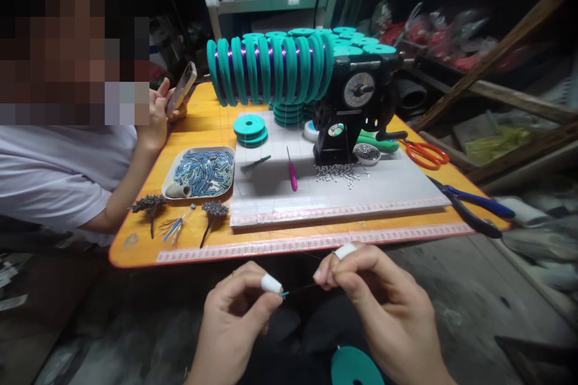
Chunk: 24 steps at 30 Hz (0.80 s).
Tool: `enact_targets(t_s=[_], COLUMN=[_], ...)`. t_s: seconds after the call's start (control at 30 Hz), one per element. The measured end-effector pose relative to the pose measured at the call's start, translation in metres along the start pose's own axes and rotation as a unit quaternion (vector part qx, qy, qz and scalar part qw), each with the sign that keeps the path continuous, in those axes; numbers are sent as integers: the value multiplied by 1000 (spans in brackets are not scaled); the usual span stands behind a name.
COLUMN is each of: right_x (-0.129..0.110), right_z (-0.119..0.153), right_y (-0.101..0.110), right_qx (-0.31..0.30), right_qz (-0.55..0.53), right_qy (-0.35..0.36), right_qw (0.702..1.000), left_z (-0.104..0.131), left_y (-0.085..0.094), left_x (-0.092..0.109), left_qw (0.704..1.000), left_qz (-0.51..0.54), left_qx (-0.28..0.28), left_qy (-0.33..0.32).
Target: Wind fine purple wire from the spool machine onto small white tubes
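Note:
My left hand (246, 316), in front of the table's near edge, pinches a small blue tube-like piece (285, 294) between thumb and index finger. A thin dark line (301, 289) stretches from it toward my right hand (379, 298). The thumb and index finger of that hand are closed together on the line. Both index fingertips wear a white wrap. Low in front of me, below my right hand, is a teal disc-shaped spool (355, 367), partly cut off by the frame.
On the orange table (198, 114) stand a black winder (347, 96) with teal spools, a tray (233, 177) of blue pieces, a magenta-handled hook tool (292, 175), orange scissors (427, 155) and blue-handled pliers (483, 201). At left, another person's hand (156, 111) holds a phone (182, 89).

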State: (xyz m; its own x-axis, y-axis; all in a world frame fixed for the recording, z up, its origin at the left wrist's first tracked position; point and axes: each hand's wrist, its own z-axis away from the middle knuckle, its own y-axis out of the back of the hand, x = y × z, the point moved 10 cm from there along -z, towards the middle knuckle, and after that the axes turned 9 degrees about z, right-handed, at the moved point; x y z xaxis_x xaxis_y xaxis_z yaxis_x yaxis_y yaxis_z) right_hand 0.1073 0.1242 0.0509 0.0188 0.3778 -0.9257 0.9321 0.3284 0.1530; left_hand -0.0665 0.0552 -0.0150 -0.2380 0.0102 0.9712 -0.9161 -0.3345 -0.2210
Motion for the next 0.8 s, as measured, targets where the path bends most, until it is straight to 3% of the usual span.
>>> enact_targets(t_s=[0.1,0.27,0.53,0.7,0.8], right_x=[4,15,38,51,47], right_z=[-6,-11,2,11,7], right_y=[6,15,28,33,36], right_qx=[17,28,43,51,67], right_qz=[-12,-6,33,66,89], right_qy=[-14,-34,-74,-102,-73], right_qw=[1000,999,996,991,991], left_z=[-6,-14,1,8,4], left_y=[-2,-6,-41,-56,-58], left_x=[2,30,86,95,100], left_qw=[1000,980,876,825,813], left_qz=[-23,-181,-355,-422,-440], left_qx=[-1,-13,-76,-103,-101], left_qy=[12,-77,-318,-361,-369])
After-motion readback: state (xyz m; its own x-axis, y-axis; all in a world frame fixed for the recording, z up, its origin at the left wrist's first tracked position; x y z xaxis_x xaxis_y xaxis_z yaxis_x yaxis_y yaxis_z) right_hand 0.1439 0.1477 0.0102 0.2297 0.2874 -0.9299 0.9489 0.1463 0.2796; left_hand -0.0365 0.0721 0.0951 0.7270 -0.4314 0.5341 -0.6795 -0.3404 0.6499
